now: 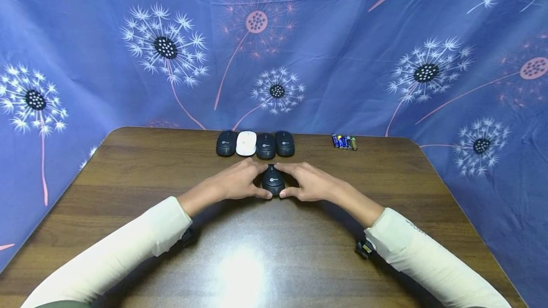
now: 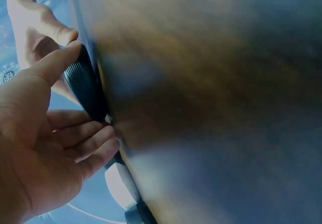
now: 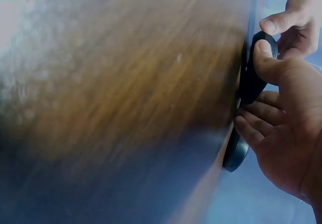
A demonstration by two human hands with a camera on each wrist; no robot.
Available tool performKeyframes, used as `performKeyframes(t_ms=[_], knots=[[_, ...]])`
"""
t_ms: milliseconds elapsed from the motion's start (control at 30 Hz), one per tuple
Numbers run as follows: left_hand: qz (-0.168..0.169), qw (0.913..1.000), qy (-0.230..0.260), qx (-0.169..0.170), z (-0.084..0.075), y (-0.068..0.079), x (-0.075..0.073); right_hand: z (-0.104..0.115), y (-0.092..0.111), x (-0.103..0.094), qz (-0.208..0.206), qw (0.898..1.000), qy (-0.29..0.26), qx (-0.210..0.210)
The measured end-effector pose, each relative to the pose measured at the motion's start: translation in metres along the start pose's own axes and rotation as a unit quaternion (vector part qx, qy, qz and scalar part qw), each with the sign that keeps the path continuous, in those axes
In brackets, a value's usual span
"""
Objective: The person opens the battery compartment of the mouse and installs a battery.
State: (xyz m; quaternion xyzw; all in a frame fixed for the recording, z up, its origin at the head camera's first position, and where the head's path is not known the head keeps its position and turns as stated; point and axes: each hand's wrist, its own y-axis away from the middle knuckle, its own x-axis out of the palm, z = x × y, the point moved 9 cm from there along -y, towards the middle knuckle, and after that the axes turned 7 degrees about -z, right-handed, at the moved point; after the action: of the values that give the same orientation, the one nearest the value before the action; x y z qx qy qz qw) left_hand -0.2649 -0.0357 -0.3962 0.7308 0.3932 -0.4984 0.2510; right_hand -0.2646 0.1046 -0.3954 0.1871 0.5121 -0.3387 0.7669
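A black computer mouse (image 1: 273,182) lies on the wooden table between both hands, its front pointing away from me. My left hand (image 1: 239,180) pinches it from the left side, thumb by the rear edge and fingers at the front. On the right, my right hand (image 1: 311,182) does the same, mirroring that hold. In the left wrist view the left thumb touches the ribbed rear of the mouse (image 2: 83,85), while the fingertips reach its front end. The right wrist view has the right thumb against the rear of the mouse (image 3: 255,78) too.
Along the far table edge stand a black mouse (image 1: 226,143), a white mouse (image 1: 246,143) and two more black mice, side by side. Several small batteries (image 1: 344,142) lie in a row farther right. A blue dandelion-print cloth (image 1: 334,70) hangs behind the table (image 1: 128,175).
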Motion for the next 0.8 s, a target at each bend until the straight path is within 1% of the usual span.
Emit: performKeyframes(t_ms=[267,400,500,633,800], knots=[[0.045,0.9988,0.015,-0.013,0.004,0.005,0.001,0.002,0.003,-0.004,0.017,1.0,-0.018,-0.009],[0.054,0.998,0.023,-0.023,0.006,0.009,0.001,0.002,0.003,-0.005,0.03,0.999,-0.032,-0.004],[0.054,0.9978,0.029,-0.025,0.006,0.01,0.001,0.002,0.004,-0.006,0.039,0.999,-0.037,-0.002],[0.049,0.9978,0.042,-0.016,0.005,0.011,0.0,0.001,0.005,-0.006,0.049,0.998,-0.05,-0.003],[0.023,0.9972,0.072,-0.004,0.004,0.011,-0.003,-0.002,0.005,-0.008,0.044,0.995,-0.09,0.004]])
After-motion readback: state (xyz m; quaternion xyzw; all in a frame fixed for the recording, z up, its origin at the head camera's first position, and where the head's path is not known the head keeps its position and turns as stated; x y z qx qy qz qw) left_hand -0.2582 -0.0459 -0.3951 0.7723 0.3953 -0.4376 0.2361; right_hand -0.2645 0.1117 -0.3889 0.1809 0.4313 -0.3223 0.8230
